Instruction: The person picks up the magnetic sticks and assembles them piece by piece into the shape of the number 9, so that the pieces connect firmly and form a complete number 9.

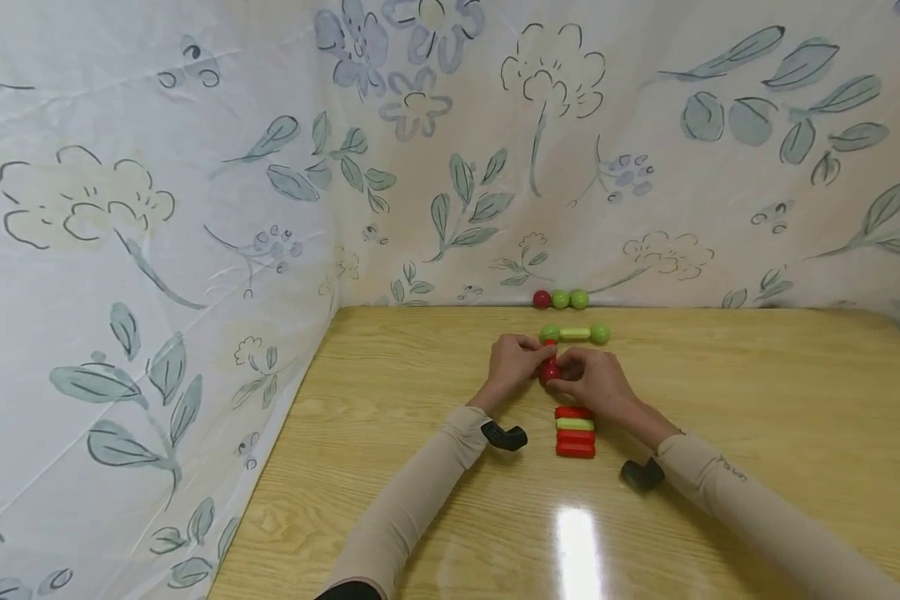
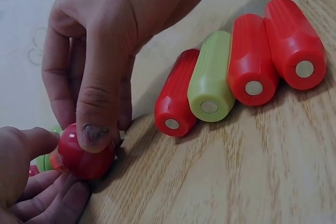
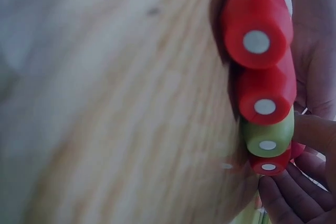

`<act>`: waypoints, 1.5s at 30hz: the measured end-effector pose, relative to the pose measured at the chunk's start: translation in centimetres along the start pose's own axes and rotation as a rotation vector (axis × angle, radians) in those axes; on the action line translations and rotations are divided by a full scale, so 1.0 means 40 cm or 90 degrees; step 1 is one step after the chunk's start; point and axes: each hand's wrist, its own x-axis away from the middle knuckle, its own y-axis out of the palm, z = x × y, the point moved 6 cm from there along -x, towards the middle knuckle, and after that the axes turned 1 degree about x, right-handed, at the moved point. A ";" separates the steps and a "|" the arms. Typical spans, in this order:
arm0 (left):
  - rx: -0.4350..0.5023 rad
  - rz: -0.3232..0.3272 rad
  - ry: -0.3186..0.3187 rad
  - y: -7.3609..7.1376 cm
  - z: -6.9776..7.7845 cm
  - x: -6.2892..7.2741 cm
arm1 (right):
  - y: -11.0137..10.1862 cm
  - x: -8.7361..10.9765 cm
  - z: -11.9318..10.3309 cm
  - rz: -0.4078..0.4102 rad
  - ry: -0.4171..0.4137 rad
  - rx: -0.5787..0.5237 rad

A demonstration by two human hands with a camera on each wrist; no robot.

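My right hand [image 1: 598,382] pinches a glossy red ball [image 2: 86,153], its thumb lying across the ball in the left wrist view. From the other side, my left hand [image 1: 516,367] grips a short red stick [image 1: 551,342] joined to that ball, with fingers partly covering it. The stick's far end meets a green ball [image 1: 549,333]. From this green ball a yellow-green stick [image 1: 574,333] runs right to a second green ball [image 1: 600,334]. In the right wrist view, the right hand's fingers [image 3: 294,198] show at the lower right, beyond the loose sticks.
Several loose sticks lie side by side nearer me: red ones [image 1: 575,450] and one yellow-green [image 1: 574,424], with silvery discs in their ends. At the table's back edge sit a dark red ball [image 1: 542,299] and two green balls [image 1: 570,299], against a floral cloth [image 1: 450,208].
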 end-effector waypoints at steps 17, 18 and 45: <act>0.062 -0.191 0.145 -0.015 -0.007 0.040 | -0.013 -0.015 0.011 0.006 0.011 -0.060; 0.057 -0.208 0.159 -0.012 -0.008 0.044 | -0.014 -0.014 0.013 0.006 0.013 -0.067; -0.033 -0.176 0.240 0.004 -0.009 0.059 | -0.038 0.058 -0.013 -0.165 -0.100 0.051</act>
